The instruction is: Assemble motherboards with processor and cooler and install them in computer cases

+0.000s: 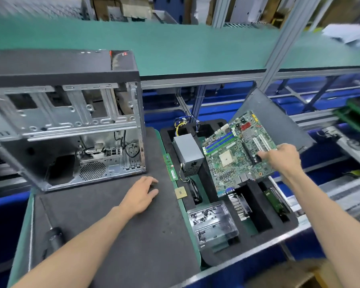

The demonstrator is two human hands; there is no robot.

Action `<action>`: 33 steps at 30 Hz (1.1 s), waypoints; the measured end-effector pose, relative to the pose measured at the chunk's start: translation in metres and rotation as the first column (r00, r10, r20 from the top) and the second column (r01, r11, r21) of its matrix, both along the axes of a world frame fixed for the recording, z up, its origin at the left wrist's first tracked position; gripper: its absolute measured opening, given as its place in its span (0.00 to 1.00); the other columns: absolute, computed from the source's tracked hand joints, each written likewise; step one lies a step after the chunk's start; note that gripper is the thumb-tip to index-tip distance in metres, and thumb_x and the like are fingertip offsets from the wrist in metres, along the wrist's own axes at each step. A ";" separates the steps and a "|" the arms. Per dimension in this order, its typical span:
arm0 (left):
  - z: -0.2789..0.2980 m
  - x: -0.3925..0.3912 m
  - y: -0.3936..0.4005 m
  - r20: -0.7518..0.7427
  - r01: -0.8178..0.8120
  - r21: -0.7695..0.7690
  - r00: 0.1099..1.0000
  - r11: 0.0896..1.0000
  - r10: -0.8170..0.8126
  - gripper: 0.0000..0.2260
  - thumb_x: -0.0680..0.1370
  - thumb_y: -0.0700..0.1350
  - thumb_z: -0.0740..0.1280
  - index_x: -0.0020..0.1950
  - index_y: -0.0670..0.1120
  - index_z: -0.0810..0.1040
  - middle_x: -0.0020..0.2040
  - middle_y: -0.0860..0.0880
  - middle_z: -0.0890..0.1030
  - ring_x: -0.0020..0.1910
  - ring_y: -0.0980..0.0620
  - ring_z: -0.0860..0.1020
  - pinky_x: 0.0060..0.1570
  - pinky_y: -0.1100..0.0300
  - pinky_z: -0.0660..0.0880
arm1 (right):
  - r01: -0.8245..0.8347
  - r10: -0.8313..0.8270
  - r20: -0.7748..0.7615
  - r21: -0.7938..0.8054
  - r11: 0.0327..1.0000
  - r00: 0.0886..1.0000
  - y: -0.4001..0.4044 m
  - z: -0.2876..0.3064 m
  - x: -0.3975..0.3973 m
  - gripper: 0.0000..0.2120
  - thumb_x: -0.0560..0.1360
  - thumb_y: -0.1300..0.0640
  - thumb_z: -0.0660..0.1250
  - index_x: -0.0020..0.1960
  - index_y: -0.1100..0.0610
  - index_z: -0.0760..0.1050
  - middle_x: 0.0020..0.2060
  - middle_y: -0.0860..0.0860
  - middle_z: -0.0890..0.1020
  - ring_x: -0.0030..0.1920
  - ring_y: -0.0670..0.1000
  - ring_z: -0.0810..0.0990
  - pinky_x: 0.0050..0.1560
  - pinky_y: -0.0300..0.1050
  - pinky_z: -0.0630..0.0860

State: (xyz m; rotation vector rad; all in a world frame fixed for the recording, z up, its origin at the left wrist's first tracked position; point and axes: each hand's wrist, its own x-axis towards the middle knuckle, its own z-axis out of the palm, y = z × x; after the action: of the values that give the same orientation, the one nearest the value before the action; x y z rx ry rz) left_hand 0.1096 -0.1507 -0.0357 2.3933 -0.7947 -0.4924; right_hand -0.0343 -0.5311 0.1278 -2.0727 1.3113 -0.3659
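Note:
My right hand (283, 161) grips the right edge of a green motherboard (235, 154) and holds it tilted in the air above the black foam tray (258, 229). Its processor socket is bare. A gold processor (180, 192) lies on the mat's right edge. A finned cooler (239, 206) sits in a tray slot, partly hidden under the board. My left hand (142, 194) rests flat on the dark mat (116, 235), fingers relaxed. An open, empty computer case (67, 129) stands at the mat's back left.
A grey power supply (188, 154) with wires lies in the tray. A memory stick (170, 167) lies between mat and tray. A clear box of screws (213, 223) sits at the tray's front. A screwdriver (53, 233) lies front left. A grey panel (274, 119) leans behind the board.

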 end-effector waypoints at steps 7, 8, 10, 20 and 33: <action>0.019 -0.035 0.015 -0.179 -0.092 -0.092 0.981 0.992 0.074 0.14 0.82 0.47 0.65 0.67 0.48 0.73 0.64 0.49 0.77 0.64 0.52 0.75 0.66 0.59 0.68 | 0.096 -0.096 0.055 0.003 0.995 0.994 0.061 0.002 -0.058 0.24 0.73 0.56 0.78 0.34 0.61 0.63 0.48 0.62 0.81 0.43 0.59 0.81 0.42 0.50 0.72; 0.020 -0.040 0.018 -0.204 -0.095 -0.102 0.976 0.990 0.073 0.14 0.82 0.47 0.66 0.67 0.48 0.74 0.64 0.49 0.77 0.63 0.52 0.75 0.67 0.58 0.69 | 0.117 -0.118 0.079 0.015 0.993 0.990 0.066 0.004 -0.066 0.24 0.72 0.56 0.78 0.34 0.60 0.62 0.42 0.64 0.81 0.49 0.60 0.82 0.45 0.51 0.74; 0.022 -0.049 0.021 -0.246 -0.103 -0.114 0.967 0.988 0.072 0.14 0.81 0.47 0.66 0.66 0.49 0.74 0.63 0.50 0.78 0.62 0.52 0.76 0.67 0.57 0.70 | 0.122 -0.126 0.104 0.045 0.992 0.987 0.074 0.008 -0.082 0.25 0.72 0.55 0.79 0.36 0.57 0.61 0.41 0.64 0.82 0.53 0.63 0.82 0.51 0.56 0.76; 0.038 -0.076 0.054 -0.396 -0.212 -0.134 0.907 0.968 0.144 0.13 0.83 0.52 0.62 0.66 0.51 0.74 0.58 0.50 0.81 0.58 0.50 0.80 0.61 0.55 0.75 | -0.010 -0.091 0.225 0.412 0.911 0.970 0.173 -0.014 -0.101 0.28 0.71 0.65 0.77 0.25 0.52 0.61 0.26 0.50 0.78 0.44 0.51 0.79 0.59 0.57 0.68; 0.019 -0.062 0.157 -0.487 -0.567 0.080 0.696 0.820 0.528 0.24 0.74 0.44 0.77 0.66 0.39 0.76 0.59 0.44 0.81 0.49 0.50 0.84 0.51 0.54 0.82 | -0.172 0.089 0.171 0.569 0.804 0.981 0.289 -0.120 -0.040 0.12 0.75 0.67 0.72 0.54 0.70 0.73 0.37 0.40 0.76 0.56 0.53 0.73 0.60 0.50 0.63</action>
State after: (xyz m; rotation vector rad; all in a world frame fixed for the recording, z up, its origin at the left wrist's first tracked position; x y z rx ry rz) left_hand 0.0474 0.0060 -0.0167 2.1357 0.1430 -0.7492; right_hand -0.0741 -0.2418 0.0081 -1.5690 1.0228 -0.0257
